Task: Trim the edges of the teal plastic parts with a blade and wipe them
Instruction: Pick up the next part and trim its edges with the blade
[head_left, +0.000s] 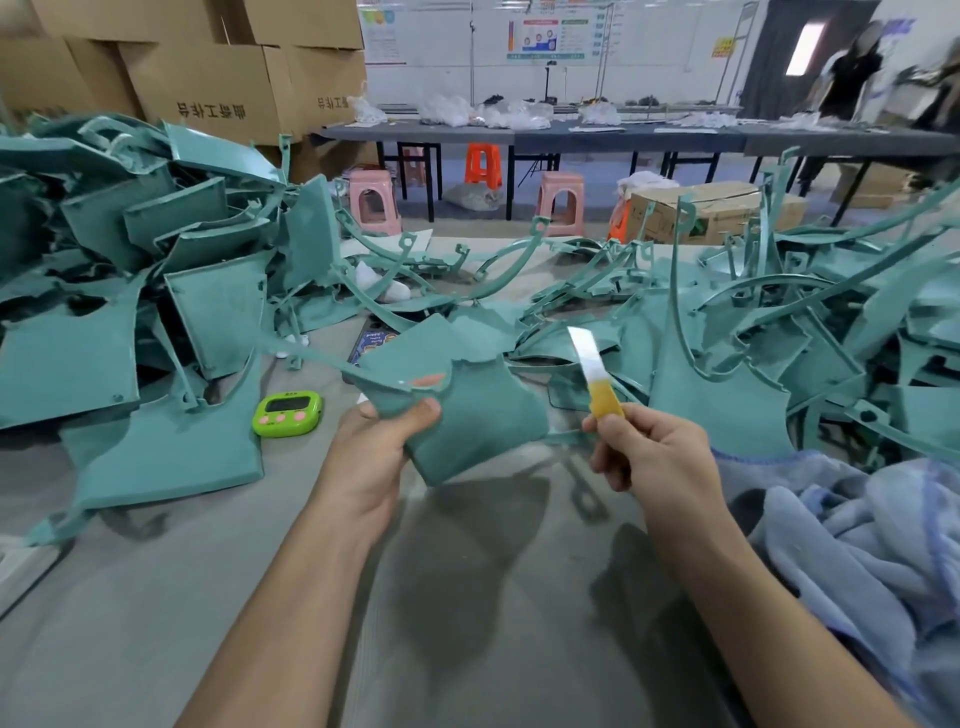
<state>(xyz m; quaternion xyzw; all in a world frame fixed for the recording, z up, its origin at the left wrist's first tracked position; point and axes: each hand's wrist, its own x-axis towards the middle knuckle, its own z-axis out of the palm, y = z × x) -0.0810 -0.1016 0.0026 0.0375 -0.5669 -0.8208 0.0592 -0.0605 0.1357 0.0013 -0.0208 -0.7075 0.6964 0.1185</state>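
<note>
My left hand (379, 447) grips a teal plastic part (478, 410) by its left edge and holds it above the grey table, thumb on the near face. Fingertips show through a notch at the part's top. My right hand (644, 457) holds a blade (589, 358) with a yellow-wrapped handle; the bare metal tip points up and sits just right of the part, apart from it. A blue cloth (852, 540) lies bunched at the right, beside my right forearm.
Heaps of teal plastic parts fill the left (130, 291) and right (810, 322) of the table (208, 597). A green timer (287, 413) sits left of my left hand. Cardboard boxes (208, 78), stools and a long dark table stand behind; a person stands far right.
</note>
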